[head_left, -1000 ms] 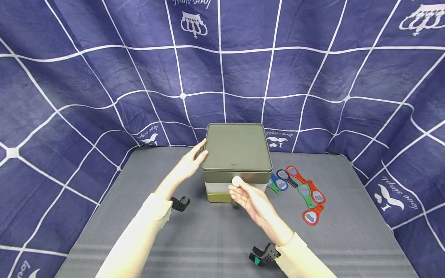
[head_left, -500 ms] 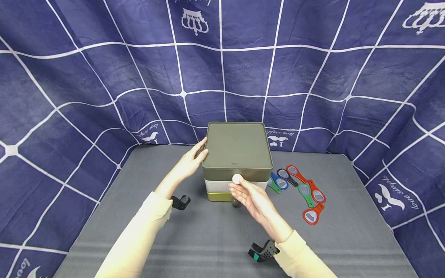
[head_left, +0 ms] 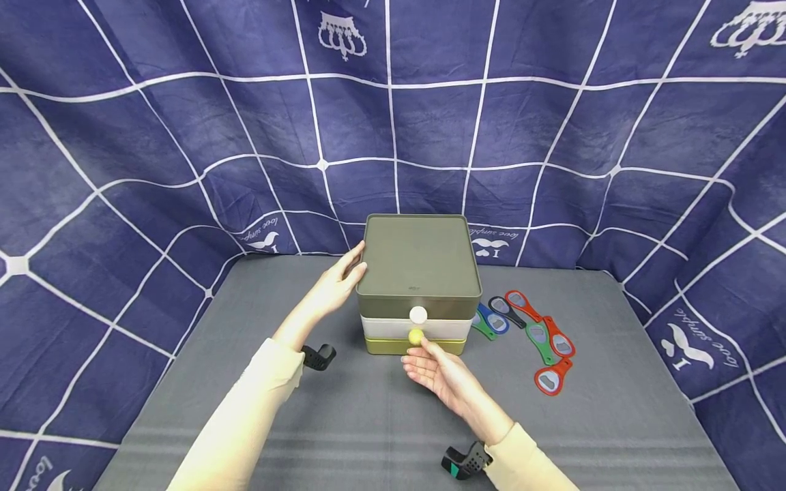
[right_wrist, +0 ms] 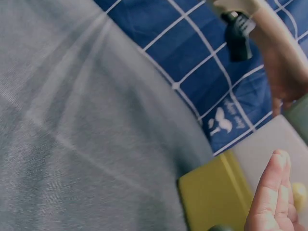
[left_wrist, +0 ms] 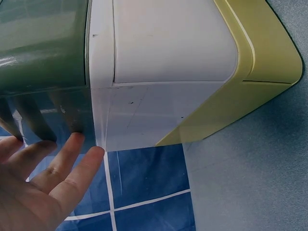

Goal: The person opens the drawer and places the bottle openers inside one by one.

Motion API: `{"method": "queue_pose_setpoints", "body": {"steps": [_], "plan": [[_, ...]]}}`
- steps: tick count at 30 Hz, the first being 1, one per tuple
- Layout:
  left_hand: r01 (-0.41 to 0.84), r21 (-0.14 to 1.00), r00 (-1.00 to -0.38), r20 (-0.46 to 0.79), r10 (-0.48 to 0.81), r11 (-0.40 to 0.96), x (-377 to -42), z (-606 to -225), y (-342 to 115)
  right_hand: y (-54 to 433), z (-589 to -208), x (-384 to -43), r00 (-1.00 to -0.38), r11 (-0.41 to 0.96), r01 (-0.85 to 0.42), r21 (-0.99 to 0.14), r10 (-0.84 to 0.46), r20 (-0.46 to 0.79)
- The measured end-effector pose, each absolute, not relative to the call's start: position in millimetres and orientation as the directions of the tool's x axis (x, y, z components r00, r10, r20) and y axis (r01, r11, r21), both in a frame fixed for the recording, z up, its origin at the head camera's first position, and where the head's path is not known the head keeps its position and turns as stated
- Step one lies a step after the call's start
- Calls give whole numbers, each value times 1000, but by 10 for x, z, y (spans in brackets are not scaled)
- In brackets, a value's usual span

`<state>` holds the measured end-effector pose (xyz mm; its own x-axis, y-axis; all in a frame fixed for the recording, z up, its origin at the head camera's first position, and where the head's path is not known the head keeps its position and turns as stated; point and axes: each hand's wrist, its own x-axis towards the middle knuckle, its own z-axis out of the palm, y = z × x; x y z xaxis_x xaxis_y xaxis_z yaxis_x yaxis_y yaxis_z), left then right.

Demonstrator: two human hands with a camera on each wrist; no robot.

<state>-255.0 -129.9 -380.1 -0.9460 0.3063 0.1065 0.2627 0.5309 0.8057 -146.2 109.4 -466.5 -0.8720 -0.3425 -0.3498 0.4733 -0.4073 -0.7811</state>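
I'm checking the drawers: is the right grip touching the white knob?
Apart: head view shows the right grip below the white knob, with a visible gap.

Blue white-gridded curtain behind and beside a grey, probably cloth-covered surface

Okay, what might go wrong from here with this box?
The right hand is at the small, round yellow knob, so a pull might slip off. The left hand is at just the left side of the box, so pulling could twist it into the blue bottle opener close by.
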Motion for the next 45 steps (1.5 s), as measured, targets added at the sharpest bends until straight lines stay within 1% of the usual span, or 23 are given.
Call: {"method": "queue_pose_setpoints", "body": {"steps": [5,16,24,31,45], "plan": [[258,804,-948,104,300,536,-2541,-3792,-1302,1049,-4757,-1503,-874,-413,474,-777,-324,-361],[252,800,-950,97,298,544,-2534,-3771,-1292,987,-4756,-1598,-894,-506,448,-737,-271,-357],[245,796,-953,94,287,554,-2526,-3764,-1286,978,-4747,-1571,-898,-501,440,-745,-248,-364],[249,795,-953,99,287,553,-2529,-3767,-1287,985,-4764,-1426,-901,-482,432,-762,-261,-346],[244,806,-953,96,288,539,-2518,-3751,-1283,1002,-4750,-985,-873,-442,484,-755,-296,-387]]}}
